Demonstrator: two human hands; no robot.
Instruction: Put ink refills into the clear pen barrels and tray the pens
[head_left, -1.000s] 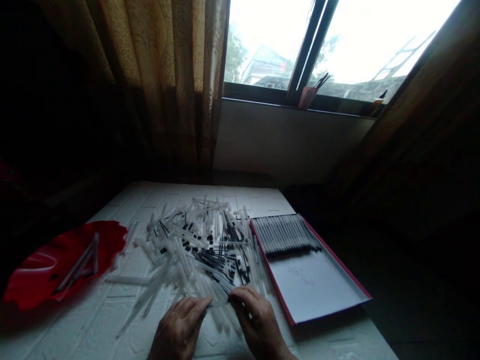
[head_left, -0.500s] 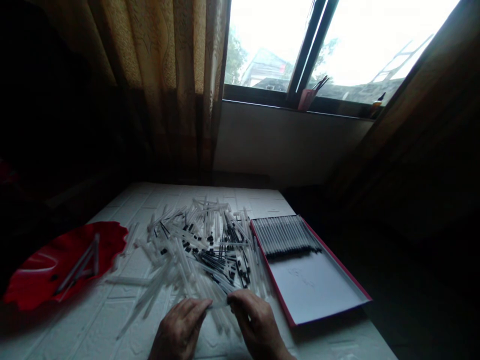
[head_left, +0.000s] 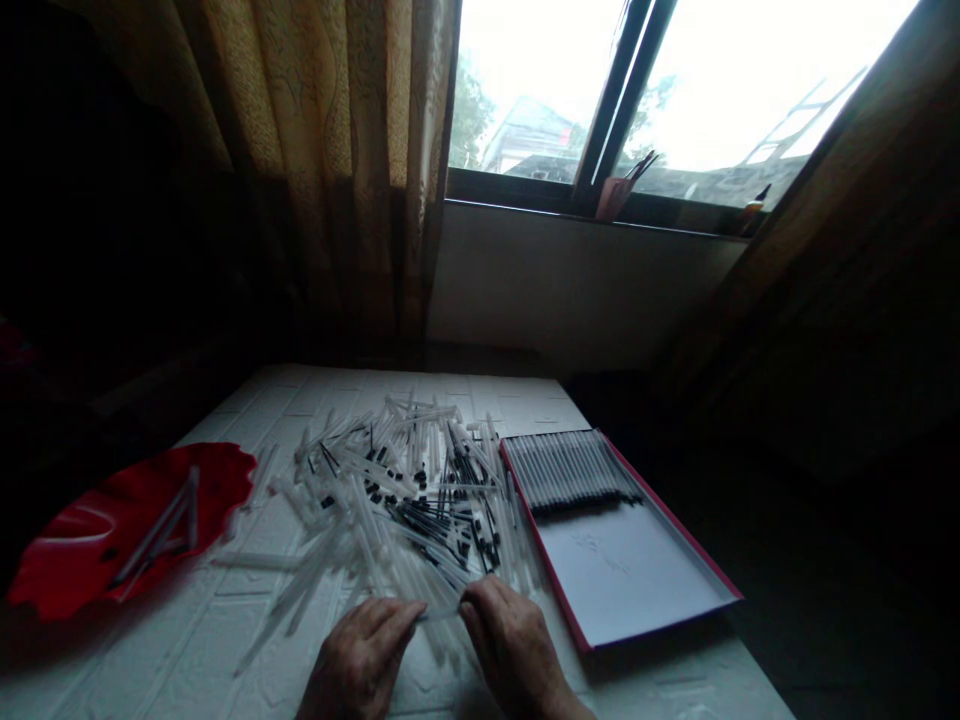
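Note:
Between my two hands runs a clear pen barrel (head_left: 441,611), held level just above the near edge of the heap. My left hand (head_left: 361,650) pinches one end between thumb and fingers. At the other end my right hand (head_left: 514,645) is closed, its fingertips covering that end. Beyond them spreads a loose heap of clear pen barrels (head_left: 367,530), black ink refills (head_left: 427,525) and small black plugs (head_left: 379,490). To the right, a shallow red-edged box lid (head_left: 637,585) holds a row of assembled pens (head_left: 574,470) at its far end.
A red scalloped dish (head_left: 67,560) with a few pen parts in it stands at the left of the white brick-patterned table (head_left: 187,640). Behind the table are a wall, curtains (head_left: 337,150) and a window. A pink cup (head_left: 613,200) stands on the sill.
My right hand has shifted very slightly right and its fingers have closed in tighter. My left hand stays nearly where it was, with the pen barrel still between both.

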